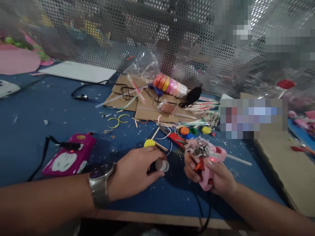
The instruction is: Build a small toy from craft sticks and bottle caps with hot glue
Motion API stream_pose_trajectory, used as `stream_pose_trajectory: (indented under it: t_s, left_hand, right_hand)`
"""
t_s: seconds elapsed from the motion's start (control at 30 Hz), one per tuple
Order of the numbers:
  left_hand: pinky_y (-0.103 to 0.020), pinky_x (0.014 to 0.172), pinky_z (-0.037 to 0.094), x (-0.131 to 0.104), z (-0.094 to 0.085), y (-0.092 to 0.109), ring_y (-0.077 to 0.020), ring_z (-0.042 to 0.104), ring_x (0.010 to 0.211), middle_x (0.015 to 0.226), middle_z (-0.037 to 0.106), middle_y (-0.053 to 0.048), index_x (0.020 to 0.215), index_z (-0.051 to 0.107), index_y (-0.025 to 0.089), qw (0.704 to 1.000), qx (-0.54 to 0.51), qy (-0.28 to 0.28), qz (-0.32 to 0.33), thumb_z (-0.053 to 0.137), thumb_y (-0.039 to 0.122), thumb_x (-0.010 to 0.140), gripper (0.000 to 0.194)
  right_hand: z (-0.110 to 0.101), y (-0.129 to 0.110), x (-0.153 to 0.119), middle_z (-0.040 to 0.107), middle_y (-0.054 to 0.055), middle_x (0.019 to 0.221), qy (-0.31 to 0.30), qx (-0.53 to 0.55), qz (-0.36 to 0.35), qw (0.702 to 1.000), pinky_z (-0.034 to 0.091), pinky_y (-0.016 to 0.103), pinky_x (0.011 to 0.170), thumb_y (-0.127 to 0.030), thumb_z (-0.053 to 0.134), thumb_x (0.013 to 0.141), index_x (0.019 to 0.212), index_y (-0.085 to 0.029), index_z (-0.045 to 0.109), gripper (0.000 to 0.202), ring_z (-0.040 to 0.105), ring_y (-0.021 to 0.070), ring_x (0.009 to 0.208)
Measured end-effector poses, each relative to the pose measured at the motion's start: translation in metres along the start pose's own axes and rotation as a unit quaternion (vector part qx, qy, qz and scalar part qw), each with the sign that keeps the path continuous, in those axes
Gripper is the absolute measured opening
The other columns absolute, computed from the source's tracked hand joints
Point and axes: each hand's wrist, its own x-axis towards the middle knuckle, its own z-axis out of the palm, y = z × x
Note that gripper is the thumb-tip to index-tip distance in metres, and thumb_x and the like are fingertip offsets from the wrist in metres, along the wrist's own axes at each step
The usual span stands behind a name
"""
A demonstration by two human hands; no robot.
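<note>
My left hand (137,168), with a metal watch on its wrist, has its thumb and fingers closed on small white caps (162,165) just above the blue table (145,201). My right hand (214,175) grips a pink glue gun (208,175), whose front end is wrapped in greyish-white debris and points left. A clear glue stick (237,159) sticks out of its back, and a red light glows on its side. Just beyond my left fingers lies a yellow cap (149,143) beside thin wooden sticks. Near the gun's tip lies a red cutter (176,139).
A magenta power bank (71,155) with a black cable lies at left. Farther back are cardboard sheets (150,109), wrapped coloured clay (169,86), several bottle caps and straws. A perforated metal screen (137,32) stands behind. Cardboard (283,170) covers the right side.
</note>
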Motion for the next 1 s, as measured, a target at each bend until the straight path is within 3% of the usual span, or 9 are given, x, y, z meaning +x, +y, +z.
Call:
stream_pose_trajectory:
  t_s: [0.2, 0.27, 0.4, 0.47, 0.6, 0.73, 0.83, 1.0]
  left_hand:
    - [-0.033, 0.089, 0.059, 0.001, 0.002, -0.004, -0.0233, 0.079, 0.1, 0.122, 0.081, -0.004, 0.135, 0.077, 0.028, 0.998, 0.037, 0.01, 0.05, 0.078, 0.021, 0.095, 0.04]
    - [-0.034, 0.092, 0.059, 0.001, 0.002, -0.005, -0.0248, 0.079, 0.108, 0.128, 0.081, -0.006, 0.135, 0.078, 0.028, 0.997, 0.046, -0.002, 0.059, 0.077, 0.024, 0.099, 0.036]
    - [-0.034, 0.092, 0.059, 0.003, -0.001, -0.004, -0.0248, 0.079, 0.105, 0.125, 0.083, -0.006, 0.134, 0.078, 0.025, 0.998, 0.053, -0.011, 0.032, 0.085, 0.03, 0.095, 0.04]
    - [-0.032, 0.087, 0.058, 0.005, -0.004, -0.002, -0.0224, 0.078, 0.097, 0.117, 0.085, -0.005, 0.127, 0.081, 0.024, 0.999, 0.031, -0.008, 0.025, 0.085, 0.031, 0.096, 0.033]
    - [-0.029, 0.075, 0.059, 0.009, -0.007, 0.0, -0.0182, 0.075, 0.084, 0.116, 0.083, -0.007, 0.12, 0.082, 0.022, 0.992, -0.128, 0.014, -0.008, 0.086, 0.039, 0.094, 0.031]
    - [-0.032, 0.08, 0.067, 0.012, -0.008, -0.001, -0.0215, 0.082, 0.091, 0.103, 0.084, -0.007, 0.122, 0.074, 0.019, 0.933, -0.348, 0.03, -0.083, 0.096, 0.043, 0.085, 0.049]
    - [-0.03, 0.084, 0.069, 0.012, -0.009, -0.001, -0.0196, 0.084, 0.091, 0.103, 0.084, -0.006, 0.115, 0.071, 0.018, 0.91, -0.404, 0.054, -0.08, 0.1, 0.032, 0.082, 0.047]
    - [-0.027, 0.083, 0.071, 0.012, -0.01, 0.001, -0.0191, 0.086, 0.091, 0.1, 0.085, -0.006, 0.111, 0.068, 0.018, 0.895, -0.438, 0.055, -0.061, 0.099, 0.024, 0.084, 0.042]
  right_hand:
    - [0.002, -0.001, -0.003, 0.054, -0.001, 0.083, -0.006, -0.018, -0.002, 1.0, 0.035, 0.03, 0.057, -0.054, 0.076, 0.098, 0.09, -0.021, 0.062, 0.037, 0.046, 0.0099, 0.055]
    - [0.002, -0.001, -0.003, 0.055, -0.001, 0.083, 0.002, -0.022, 0.0, 1.0, 0.036, 0.029, 0.057, -0.053, 0.076, 0.099, 0.09, -0.021, 0.062, 0.036, 0.046, 0.01, 0.055]
    - [0.001, -0.002, -0.002, 0.057, -0.001, 0.081, 0.02, -0.032, -0.002, 0.999, 0.037, 0.029, 0.056, -0.053, 0.079, 0.096, 0.089, -0.02, 0.063, 0.037, 0.046, 0.0098, 0.054]
    - [0.002, -0.002, -0.001, 0.057, -0.001, 0.078, 0.028, -0.039, 0.001, 0.999, 0.037, 0.029, 0.057, -0.055, 0.08, 0.095, 0.088, -0.021, 0.063, 0.039, 0.046, 0.0102, 0.054]
    - [0.004, -0.004, 0.0, 0.056, -0.003, 0.07, 0.03, -0.05, 0.007, 0.998, 0.036, 0.03, 0.058, -0.058, 0.082, 0.094, 0.085, -0.021, 0.063, 0.043, 0.046, 0.0109, 0.053]
    - [0.006, -0.007, 0.0, 0.054, -0.005, 0.061, 0.03, -0.074, 0.02, 0.997, 0.033, 0.029, 0.056, -0.059, 0.089, 0.09, 0.086, -0.02, 0.066, 0.046, 0.043, 0.0107, 0.053]
    - [0.006, -0.007, -0.001, 0.052, -0.007, 0.06, 0.043, -0.082, 0.036, 0.995, 0.032, 0.028, 0.054, -0.053, 0.093, 0.088, 0.084, -0.02, 0.064, 0.044, 0.04, 0.0088, 0.051]
    - [0.005, -0.006, -0.004, 0.052, -0.007, 0.065, 0.069, -0.081, 0.061, 0.992, 0.027, 0.025, 0.049, -0.049, 0.098, 0.083, 0.083, -0.021, 0.061, 0.046, 0.039, 0.0076, 0.052]
